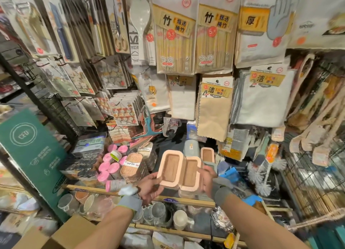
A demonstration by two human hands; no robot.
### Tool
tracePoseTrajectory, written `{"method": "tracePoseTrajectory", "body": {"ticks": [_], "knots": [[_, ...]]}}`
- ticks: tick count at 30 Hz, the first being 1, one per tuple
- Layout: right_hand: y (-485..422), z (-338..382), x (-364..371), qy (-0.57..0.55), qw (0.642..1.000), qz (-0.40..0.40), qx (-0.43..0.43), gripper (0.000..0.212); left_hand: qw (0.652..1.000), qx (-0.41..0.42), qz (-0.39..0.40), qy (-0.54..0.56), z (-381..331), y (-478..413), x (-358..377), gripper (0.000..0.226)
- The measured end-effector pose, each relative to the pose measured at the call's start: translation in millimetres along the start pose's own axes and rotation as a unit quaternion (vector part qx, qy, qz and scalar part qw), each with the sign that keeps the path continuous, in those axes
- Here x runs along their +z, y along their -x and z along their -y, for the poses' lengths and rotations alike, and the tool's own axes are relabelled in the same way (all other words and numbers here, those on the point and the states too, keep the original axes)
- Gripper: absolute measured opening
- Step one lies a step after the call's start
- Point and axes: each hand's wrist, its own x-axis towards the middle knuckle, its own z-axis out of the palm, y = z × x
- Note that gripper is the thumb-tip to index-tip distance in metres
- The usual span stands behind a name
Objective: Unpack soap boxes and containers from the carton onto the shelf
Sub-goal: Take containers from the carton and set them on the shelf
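Observation:
Two peach-rimmed soap boxes with wood-grain insets are held side by side over the shelf front. My left hand (pixel 150 188) grips the left soap box (pixel 170 167) from below. My right hand (pixel 207 177) holds the right soap box (pixel 190 173) by its right edge. A third matching soap box (pixel 207 154) stands on the shelf behind them. A stack of wood-look "soap box" packs (pixel 131 166) lies to the left on the shelf. The brown carton (pixel 72 233) shows at the bottom left, its inside hidden.
Pink-lidded containers (pixel 109 167) crowd the shelf's left. A wooden shelf rail (pixel 186 202) runs below my hands, with mugs and glasses (pixel 158 213) beneath. Chopstick packs and cleaning towels hang above. White brushes (pixel 261 179) lie right; a green sign (pixel 31 151) stands left.

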Motion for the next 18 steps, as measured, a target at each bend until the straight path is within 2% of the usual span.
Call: {"method": "tracePoseTrajectory", "body": {"ticks": [2,5,8,13,16,18], "knots": [[4,3,1,-0.015,1.0,-0.002,-0.009,0.061,1.0,0.003,0.005,-0.019,-1,-2,6,0.028],[19,17,7,-0.032,0.999,-0.002,-0.005,0.08,0.999,0.009,0.01,-0.033,0,-3,12,0.023],[21,21,10,-0.029,1.0,-0.001,-0.008,0.068,0.999,0.001,0.029,-0.045,-3,-7,16,0.022],[44,45,19,-0.032,0.999,0.005,-0.014,0.065,0.997,-0.006,0.051,-0.064,-18,-12,21,0.02],[54,57,30,-0.029,0.997,-0.01,-0.064,0.045,0.996,-0.007,0.059,-0.069,-28,-11,21,0.021],[54,60,35,-0.041,0.997,-0.009,-0.067,0.041,0.996,-0.002,0.061,-0.069,-33,-12,20,0.019]]}}
